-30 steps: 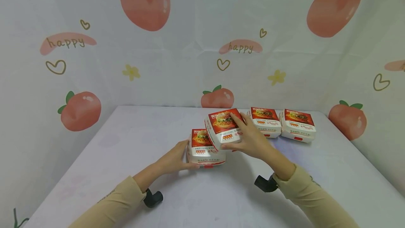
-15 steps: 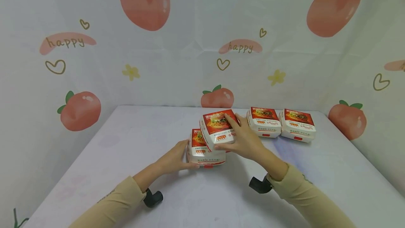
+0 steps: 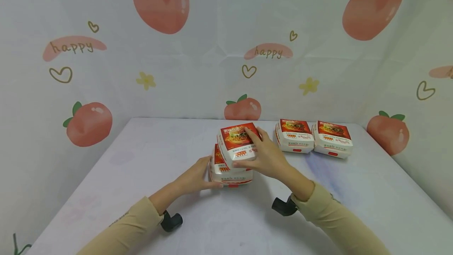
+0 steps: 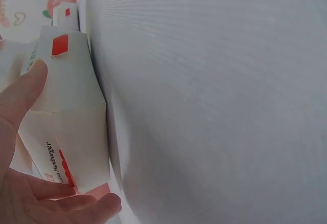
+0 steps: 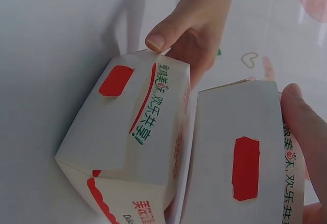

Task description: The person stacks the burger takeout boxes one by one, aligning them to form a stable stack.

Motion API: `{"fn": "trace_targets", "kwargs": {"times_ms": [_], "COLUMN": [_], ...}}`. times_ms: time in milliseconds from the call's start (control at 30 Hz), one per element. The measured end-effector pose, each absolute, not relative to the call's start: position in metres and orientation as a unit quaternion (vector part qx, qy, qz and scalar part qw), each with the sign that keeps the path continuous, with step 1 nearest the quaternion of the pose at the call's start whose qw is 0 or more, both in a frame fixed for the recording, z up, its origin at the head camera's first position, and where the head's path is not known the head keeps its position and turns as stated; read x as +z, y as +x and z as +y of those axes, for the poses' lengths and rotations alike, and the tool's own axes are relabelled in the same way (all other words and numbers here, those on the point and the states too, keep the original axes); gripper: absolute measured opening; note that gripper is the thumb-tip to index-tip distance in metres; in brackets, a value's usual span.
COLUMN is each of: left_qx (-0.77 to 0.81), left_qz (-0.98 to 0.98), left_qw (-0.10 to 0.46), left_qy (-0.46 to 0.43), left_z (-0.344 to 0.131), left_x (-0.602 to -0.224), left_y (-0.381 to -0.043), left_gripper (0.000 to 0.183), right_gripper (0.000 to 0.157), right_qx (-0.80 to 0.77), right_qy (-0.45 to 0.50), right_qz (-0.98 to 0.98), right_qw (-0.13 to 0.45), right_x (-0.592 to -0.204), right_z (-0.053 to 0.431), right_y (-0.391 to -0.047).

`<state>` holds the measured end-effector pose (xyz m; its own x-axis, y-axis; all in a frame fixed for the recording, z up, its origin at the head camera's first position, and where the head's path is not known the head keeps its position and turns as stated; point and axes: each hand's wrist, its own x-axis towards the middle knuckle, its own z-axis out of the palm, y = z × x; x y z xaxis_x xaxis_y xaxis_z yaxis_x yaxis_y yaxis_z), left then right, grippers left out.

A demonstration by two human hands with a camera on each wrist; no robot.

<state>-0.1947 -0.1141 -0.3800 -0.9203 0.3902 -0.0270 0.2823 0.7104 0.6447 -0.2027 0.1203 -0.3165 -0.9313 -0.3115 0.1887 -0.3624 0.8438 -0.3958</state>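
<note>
A white hamburger box (image 3: 235, 177) with a red picture lid sits on the table. My left hand (image 3: 191, 179) holds it at its left side, thumb (image 4: 31, 81) on the front and fingers (image 4: 87, 208) on the opposite side. Just above this box is a second hamburger box (image 3: 238, 141), tilted and covering much of the lower lid. My right hand (image 3: 269, 157) grips it from the right, thumb at its front and fingers over the top and far side. The two boxes lie very close in the right wrist view; whether they touch along the far edge I cannot tell.
Two more hamburger boxes, one (image 3: 294, 137) beside the other (image 3: 332, 140), stand side by side at the table's back right. A white table (image 3: 148, 141) meets a fruit-printed backdrop (image 3: 198, 82). Black cylindrical fittings hang at the left wrist (image 3: 171, 222) and right wrist (image 3: 284, 207).
My right hand has carried the upper hamburger box leftward, further over the lower one. The left hand and the lower box have stayed in place.
</note>
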Motion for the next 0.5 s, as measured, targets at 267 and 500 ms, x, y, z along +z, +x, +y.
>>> {"fn": "trace_targets", "kwargs": {"times_ms": [267,500], "left_qx": [0.331,0.327], "left_qz": [0.923,0.924], "left_qw": [0.078,0.076], "left_qy": [0.179,0.183], "left_z": [-0.1132,-0.1131], "left_x": [-0.3801,-0.38], "left_y": [-0.1946,-0.1943], "left_gripper": [0.096,0.096], "right_gripper": [0.104,0.102], "right_qx": [0.229,0.244], "right_qy": [0.17,0.164], "right_qz": [-0.957,-0.955], "right_qw": [0.051,0.049], "right_x": [-0.3174,-0.3198], "right_z": [0.1145,0.1105], "right_y": [-0.2036,-0.2031]}}
